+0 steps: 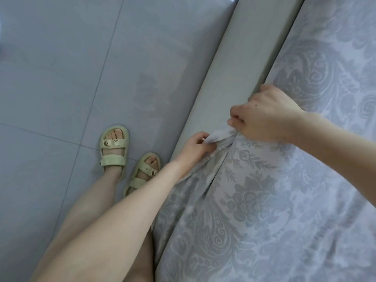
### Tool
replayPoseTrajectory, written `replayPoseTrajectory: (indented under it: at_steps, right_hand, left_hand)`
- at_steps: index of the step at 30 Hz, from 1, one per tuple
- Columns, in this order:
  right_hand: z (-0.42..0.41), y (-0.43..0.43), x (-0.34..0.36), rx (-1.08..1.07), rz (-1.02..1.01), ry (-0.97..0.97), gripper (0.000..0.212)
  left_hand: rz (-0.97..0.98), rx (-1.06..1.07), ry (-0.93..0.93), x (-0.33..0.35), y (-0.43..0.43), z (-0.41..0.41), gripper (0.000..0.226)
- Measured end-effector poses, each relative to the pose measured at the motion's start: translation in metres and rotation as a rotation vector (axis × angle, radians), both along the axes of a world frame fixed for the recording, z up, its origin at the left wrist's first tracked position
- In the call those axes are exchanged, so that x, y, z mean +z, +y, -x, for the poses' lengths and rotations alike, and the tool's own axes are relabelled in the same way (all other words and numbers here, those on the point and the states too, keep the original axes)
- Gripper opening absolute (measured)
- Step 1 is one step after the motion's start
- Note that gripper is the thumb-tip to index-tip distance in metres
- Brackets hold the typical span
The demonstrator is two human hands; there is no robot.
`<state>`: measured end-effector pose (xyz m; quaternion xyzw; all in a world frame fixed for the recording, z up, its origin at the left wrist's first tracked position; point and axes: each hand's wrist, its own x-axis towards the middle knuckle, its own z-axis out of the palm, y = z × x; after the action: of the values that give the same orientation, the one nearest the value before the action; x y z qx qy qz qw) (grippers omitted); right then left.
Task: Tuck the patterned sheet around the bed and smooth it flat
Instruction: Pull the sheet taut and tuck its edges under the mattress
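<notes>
Patterned sheet [284, 200] covers bed, right of grey bed frame [234, 78]. Left hand [195, 147] fingers pinch bunched sheet edge at frame. Right hand [264, 115] fingers curled, gripping same bunch just beside left.

Right hand [264, 117] fingertips hidden in sheet [284, 190] fold, frame centre; sheet cut off right and bottom; upper-left floor [61, 68] blurred.

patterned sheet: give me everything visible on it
The patterned sheet looks like thin woven cloth, pale blue-white with grey paisley and floral print. It covers the mattress top and drapes along the grey bed frame. Mostly flat, but folds radiate from a bunched edge pinched by the left hand and right hand.
</notes>
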<state>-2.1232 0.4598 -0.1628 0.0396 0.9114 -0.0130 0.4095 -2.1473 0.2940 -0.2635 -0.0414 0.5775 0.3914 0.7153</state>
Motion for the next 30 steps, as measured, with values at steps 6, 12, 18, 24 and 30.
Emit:
replayPoseTrajectory:
  at_steps: [6, 12, 18, 24, 30]
  right_hand:
    - [0.009, 0.002, 0.009, 0.007, -0.001, -0.208, 0.057]
    - [0.019, 0.002, 0.029, -0.047, -0.023, -0.409, 0.074]
    - [0.019, 0.002, 0.034, -0.105, -0.072, -0.444, 0.071]
    - [0.026, -0.008, 0.006, 0.031, -0.147, -0.541, 0.077]
    - [0.02, -0.004, -0.016, -0.053, -0.283, -0.707, 0.081]
  left_hand:
    - [-0.125, 0.101, 0.586, 0.05, -0.039, -0.013, 0.015]
    - [-0.082, 0.047, -0.157, 0.078, -0.026, -0.039, 0.067]
    - [-0.086, -0.08, -0.571, 0.055, 0.031, -0.03, 0.072]
    - [0.031, -0.114, -0.128, 0.051, 0.029, -0.016, 0.098]
    - [-0.153, 0.076, -0.595, 0.051, 0.023, -0.029, 0.081]
